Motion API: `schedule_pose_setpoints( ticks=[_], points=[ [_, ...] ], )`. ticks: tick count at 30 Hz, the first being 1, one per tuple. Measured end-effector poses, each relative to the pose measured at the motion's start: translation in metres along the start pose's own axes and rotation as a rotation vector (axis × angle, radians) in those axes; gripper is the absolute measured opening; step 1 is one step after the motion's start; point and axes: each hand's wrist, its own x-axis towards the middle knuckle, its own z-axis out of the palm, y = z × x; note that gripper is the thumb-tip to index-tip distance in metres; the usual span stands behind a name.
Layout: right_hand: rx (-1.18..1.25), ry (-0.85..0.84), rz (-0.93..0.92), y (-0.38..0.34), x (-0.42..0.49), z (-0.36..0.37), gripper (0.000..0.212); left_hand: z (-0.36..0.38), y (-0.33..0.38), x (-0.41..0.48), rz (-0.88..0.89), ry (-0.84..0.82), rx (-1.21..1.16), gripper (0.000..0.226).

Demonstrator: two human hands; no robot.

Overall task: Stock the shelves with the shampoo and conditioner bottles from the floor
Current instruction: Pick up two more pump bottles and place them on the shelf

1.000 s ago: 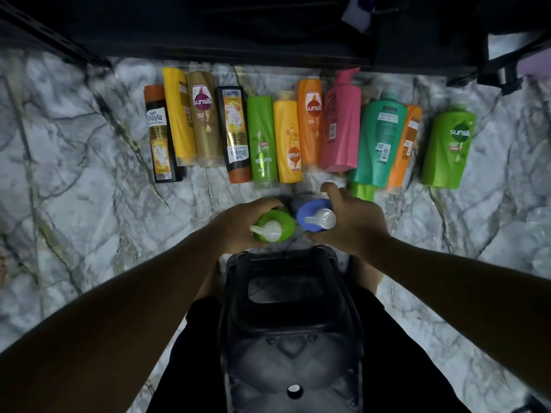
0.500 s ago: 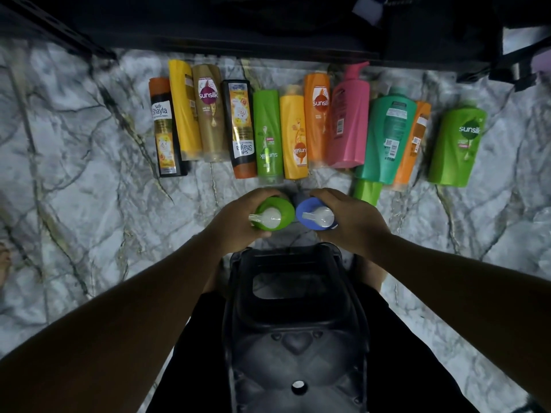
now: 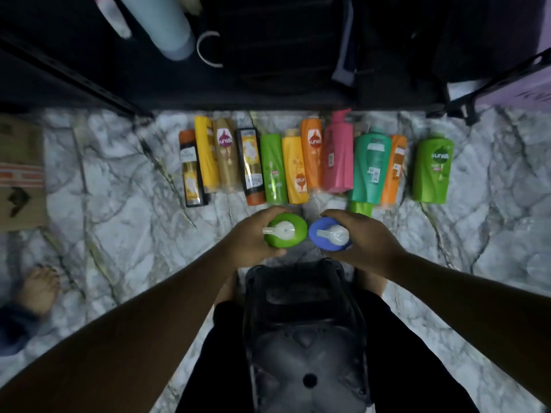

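**Holding two pump bottles, with the shelf as the next stop**

The left hand (image 3: pixel 247 236) wraps its fingers round a green pump bottle (image 3: pixel 298 231). The right hand (image 3: pixel 369 242) curls round a blue pump bottle (image 3: pixel 325 246) just beside it. Both bottles stand upright, seen from above, white pump heads pointing left, near the row of bottles (image 3: pixel 272 168) lying on the marble floor (image 3: pixel 119 204).

This looks like an early pick-up, since most of the stock waits on the floor. The next move calls for carrying both bottles over the row to the dark shelf (image 3: pixel 268 90) and keeping them upright.

"Sunsilk" reads on the gold bottle (image 3: pixel 226 156), the orange bottle (image 3: pixel 313 156) and the far-right green bottle (image 3: pixel 433 168). The dark bottles' labels are too blurred to read.
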Motion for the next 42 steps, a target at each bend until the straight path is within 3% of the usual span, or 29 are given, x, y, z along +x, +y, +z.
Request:
schedule_pose_setpoints(
  ticks=[9, 19, 26, 31, 37, 42],
  points=[
    [0.475, 0.422, -0.033, -0.202, -0.145, -0.176, 0.072, -0.101, 0.239, -0.171, 0.147, 0.103, -0.082, 0.076],
    [0.886, 0.775, -0.394, -0.413, -0.271, -0.350, 0.061, -0.171, 0.480, -0.350, 0.578, 0.487, -0.296, 0.061],
    [0.923, 0.919, -0.680, -0.546, -0.345, -0.472, 0.052, -0.214, 0.641, -0.444, 0.949, 0.711, -0.342, 0.048],
    [0.896, 0.972, -0.848, -0.621, -0.383, -0.547, 0.048, -0.252, 0.734, -0.483, 1.164, 0.771, -0.386, 0.040],
    [0.839, 0.999, -0.991, -0.688, -0.411, -0.628, 0.043, -0.290, 0.826, -0.524, 1.306, 0.851, -0.378, 0.053],
    [0.773, 0.987, -1.016, -0.720, -0.412, -0.685, 0.038, -0.316, 0.881, -0.534, 1.347, 0.841, -0.407, 0.045]
  ],
)
